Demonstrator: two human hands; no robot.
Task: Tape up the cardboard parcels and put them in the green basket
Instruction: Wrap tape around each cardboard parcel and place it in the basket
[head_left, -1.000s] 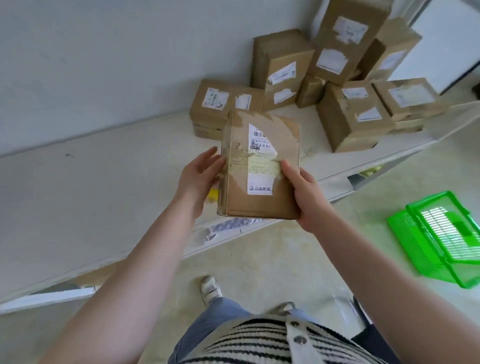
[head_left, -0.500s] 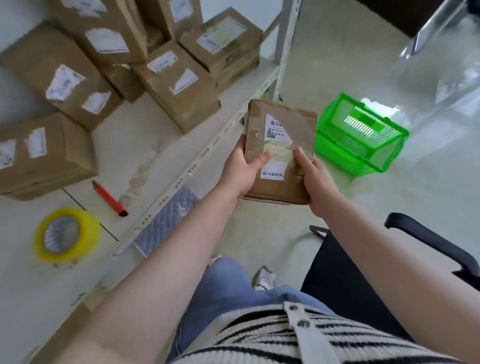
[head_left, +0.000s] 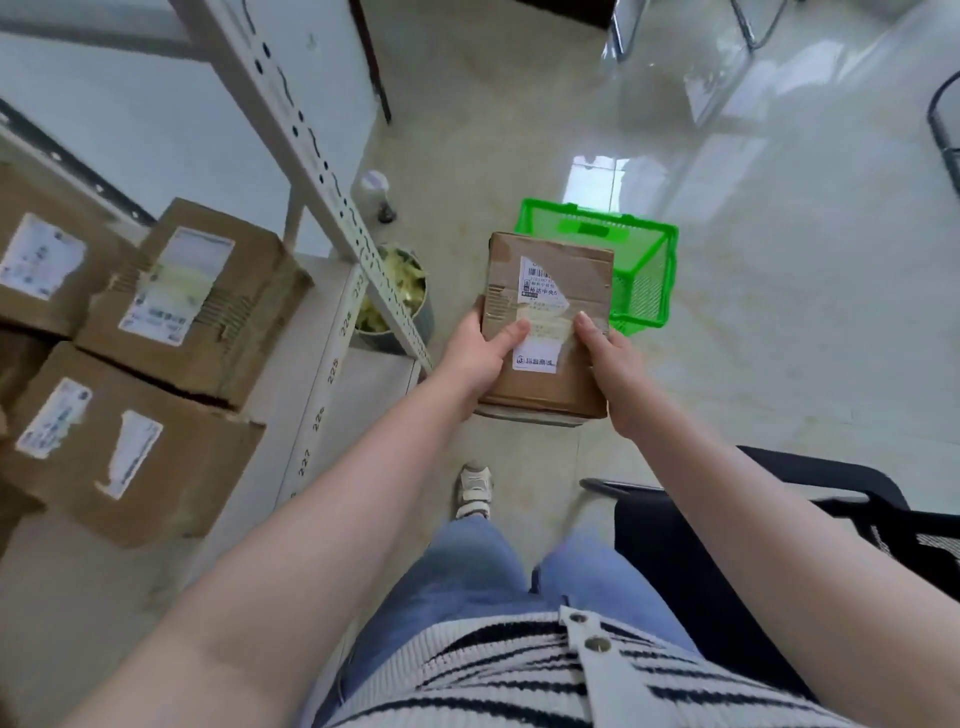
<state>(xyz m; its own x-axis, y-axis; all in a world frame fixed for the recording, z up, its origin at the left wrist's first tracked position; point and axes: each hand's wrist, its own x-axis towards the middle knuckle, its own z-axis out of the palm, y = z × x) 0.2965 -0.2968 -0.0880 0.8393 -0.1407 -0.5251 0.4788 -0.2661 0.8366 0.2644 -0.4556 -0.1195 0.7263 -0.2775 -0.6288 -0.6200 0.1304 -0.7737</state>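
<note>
From the head camera, looking down: a person holds a cardboard parcel out in front of them with both hands, above the pale tiled floor. The left hand grips the parcel's left edge, thumb laid across the top face onto the taped white shipping label, the other fingers hidden underneath. The right hand grips the right edge in the same way, thumb on top near the label, fingers curled below out of sight. Clear tape runs across the parcel's top face.

At 12 o'clock from the parcel, partly hidden behind its far edge, stands the green basket on the floor. At 9 o'clock from the parcel a round metal bin holds yellowish scraps, crossed by a slanted perforated shelf post. Further toward 9 o'clock, on the white shelf, lie several more cardboard boxes with white labels, stacked against one another. At 5 o'clock from the parcel is a black chair. At 6 o'clock a white shoe rests on the floor, with blue jeans and a striped knit top nearer the camera.
</note>
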